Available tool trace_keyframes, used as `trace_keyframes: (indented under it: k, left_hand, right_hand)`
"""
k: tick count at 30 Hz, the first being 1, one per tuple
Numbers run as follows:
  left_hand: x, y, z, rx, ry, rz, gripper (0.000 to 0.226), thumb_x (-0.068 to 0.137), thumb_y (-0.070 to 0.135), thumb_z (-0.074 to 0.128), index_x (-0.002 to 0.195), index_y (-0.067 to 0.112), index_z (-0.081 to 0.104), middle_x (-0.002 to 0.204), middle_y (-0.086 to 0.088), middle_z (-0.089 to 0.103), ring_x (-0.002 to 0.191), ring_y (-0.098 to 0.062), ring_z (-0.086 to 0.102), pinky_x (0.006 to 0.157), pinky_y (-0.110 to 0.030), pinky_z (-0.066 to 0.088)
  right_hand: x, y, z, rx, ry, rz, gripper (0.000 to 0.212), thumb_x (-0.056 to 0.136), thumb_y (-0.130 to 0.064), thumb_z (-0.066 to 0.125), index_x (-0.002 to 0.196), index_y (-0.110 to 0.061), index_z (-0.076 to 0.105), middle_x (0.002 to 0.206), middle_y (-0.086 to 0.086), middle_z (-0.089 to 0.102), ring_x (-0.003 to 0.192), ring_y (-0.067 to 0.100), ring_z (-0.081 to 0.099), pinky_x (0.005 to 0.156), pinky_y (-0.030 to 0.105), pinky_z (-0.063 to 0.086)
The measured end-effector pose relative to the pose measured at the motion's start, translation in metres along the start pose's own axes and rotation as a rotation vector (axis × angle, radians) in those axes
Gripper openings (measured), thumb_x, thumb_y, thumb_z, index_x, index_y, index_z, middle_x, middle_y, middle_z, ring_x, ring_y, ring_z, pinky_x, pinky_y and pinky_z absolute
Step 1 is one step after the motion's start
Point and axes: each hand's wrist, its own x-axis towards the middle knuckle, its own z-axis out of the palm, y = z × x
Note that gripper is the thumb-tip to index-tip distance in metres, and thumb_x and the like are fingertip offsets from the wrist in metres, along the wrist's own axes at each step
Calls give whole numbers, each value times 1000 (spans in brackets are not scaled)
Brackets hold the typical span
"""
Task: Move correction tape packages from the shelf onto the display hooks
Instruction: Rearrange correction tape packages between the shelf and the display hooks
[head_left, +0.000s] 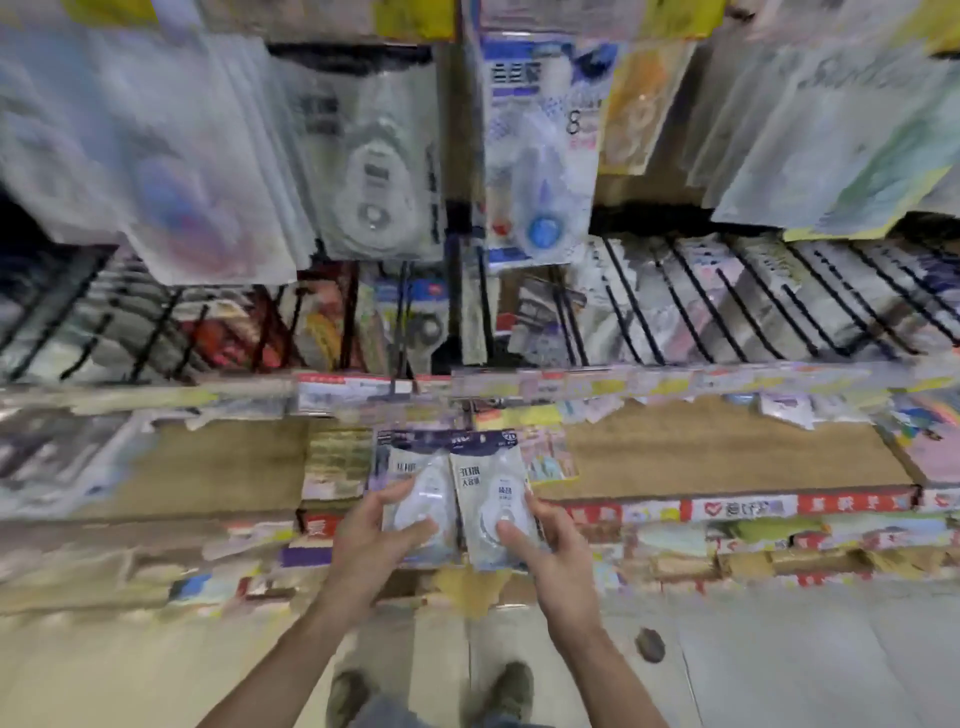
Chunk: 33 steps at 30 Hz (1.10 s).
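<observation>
My left hand (382, 535) grips a correction tape package (415, 483) with a dark blue header, thumb on its front. Beside it my right hand (540, 545) grips a second, similar package (491, 499), thumb across the clear blister. Both packages are held upright side by side in front of the lower shelf (701, 457). Higher up, matching correction tape packages (376, 166) hang in a row from display hooks, with a blue-wheeled kind (540, 156) to their right. The picture is blurred.
Wire dividers (675, 306) hold stacked stationery on the middle shelf. A price-label rail (571, 384) runs along its front edge. More hanging packs (156, 171) crowd the upper left and upper right (831, 130). Floor tiles and my shoes (511, 691) show below.
</observation>
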Motion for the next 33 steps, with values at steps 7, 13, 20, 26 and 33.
trace_keyframes:
  k: [7,13,20,26,33]
  left_hand:
    - [-41,-1,-144,-84,289,45,52,57,11,94,102,17,71,122,-4,70,104,-19,66,64,-21,56]
    - [-78,8,-234,-121,492,139,41,70,-4,85,97,22,71,109,20,72,109,-17,65,71,-24,58]
    - [-115,43,-288,-174,616,308,44,72,-16,76,101,15,67,117,0,69,88,-5,72,71,-24,61]
    - [-124,97,-306,-166,559,449,51,67,-11,77,111,11,65,102,11,76,83,-5,73,66,-19,59]
    - [-118,159,-311,-96,447,636,55,57,4,78,96,42,74,108,16,74,96,-1,71,76,-16,57]
  right_hand:
    - [-35,0,135,-111,-333,36,36,74,-21,87,100,-10,66,110,-3,67,87,-9,66,67,19,56]
    - [-73,-5,227,-174,-459,-37,43,63,-45,92,96,-28,71,113,-8,73,111,14,67,92,49,56]
    - [-117,-31,303,-60,-495,-149,43,64,-46,92,98,-29,72,118,-4,72,112,21,68,90,53,57]
    - [-139,-84,326,98,-550,-183,44,66,-27,91,100,-16,65,118,0,72,97,17,73,71,45,62]
    - [-148,-143,326,194,-479,-315,37,58,-27,90,90,-32,71,110,-1,75,85,19,72,67,39,60]
